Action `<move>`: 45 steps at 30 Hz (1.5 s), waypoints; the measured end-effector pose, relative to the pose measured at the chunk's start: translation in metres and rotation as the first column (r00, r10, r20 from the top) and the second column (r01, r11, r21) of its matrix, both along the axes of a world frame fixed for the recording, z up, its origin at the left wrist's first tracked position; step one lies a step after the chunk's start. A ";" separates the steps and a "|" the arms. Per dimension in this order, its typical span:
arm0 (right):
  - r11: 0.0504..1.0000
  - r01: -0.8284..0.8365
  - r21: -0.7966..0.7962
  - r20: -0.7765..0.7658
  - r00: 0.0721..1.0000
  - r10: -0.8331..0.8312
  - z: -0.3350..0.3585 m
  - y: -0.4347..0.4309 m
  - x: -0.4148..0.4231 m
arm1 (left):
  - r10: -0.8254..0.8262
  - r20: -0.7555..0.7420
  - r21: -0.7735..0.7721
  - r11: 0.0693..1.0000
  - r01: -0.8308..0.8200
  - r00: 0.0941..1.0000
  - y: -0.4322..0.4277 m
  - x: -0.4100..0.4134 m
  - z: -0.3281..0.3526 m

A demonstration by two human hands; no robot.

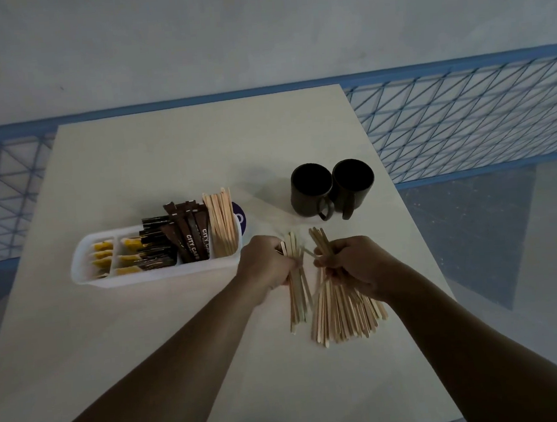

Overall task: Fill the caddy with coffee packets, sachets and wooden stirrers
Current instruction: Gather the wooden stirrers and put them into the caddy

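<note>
A white plastic caddy (161, 275) lies on the table left of centre. Its left compartments hold yellow sachets (103, 254), the middle holds brown coffee packets (188, 235), and the right end holds upright wooden stirrers (222, 226). Just right of the caddy, my left hand (264, 270) grips a small bundle of stirrers (297, 296). My right hand (359, 266) grips a larger, fanned bundle of stirrers (344, 319) whose lower ends rest on the table. The two hands are close together.
Two dark mugs (331, 189) stand side by side behind the hands. A round purple object (241, 219) peeks out behind the caddy's right end. The pale table (164, 153) ends at a blue wire-mesh railing (464, 117) beyond.
</note>
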State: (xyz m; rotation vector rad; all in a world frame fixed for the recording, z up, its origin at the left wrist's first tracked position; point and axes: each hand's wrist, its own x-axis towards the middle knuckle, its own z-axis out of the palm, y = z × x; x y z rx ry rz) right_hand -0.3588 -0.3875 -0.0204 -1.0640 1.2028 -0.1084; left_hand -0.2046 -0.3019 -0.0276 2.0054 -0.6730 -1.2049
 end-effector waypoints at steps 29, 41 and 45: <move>0.982 0.005 -0.190 -0.097 0.995 -0.024 -0.008 0.023 0.017 | 0.260 0.032 -0.048 0.965 -0.259 0.965 0.002 0.030 -0.007; 0.986 -0.055 -0.158 -0.249 0.968 0.014 -0.004 0.019 0.015 | 0.387 0.151 -0.109 0.921 -0.374 0.909 0.000 0.043 0.002; 0.990 -0.037 -0.133 -0.264 0.964 0.001 -0.002 0.024 0.025 | 0.395 0.098 -0.115 0.916 -0.384 0.913 -0.002 0.044 0.005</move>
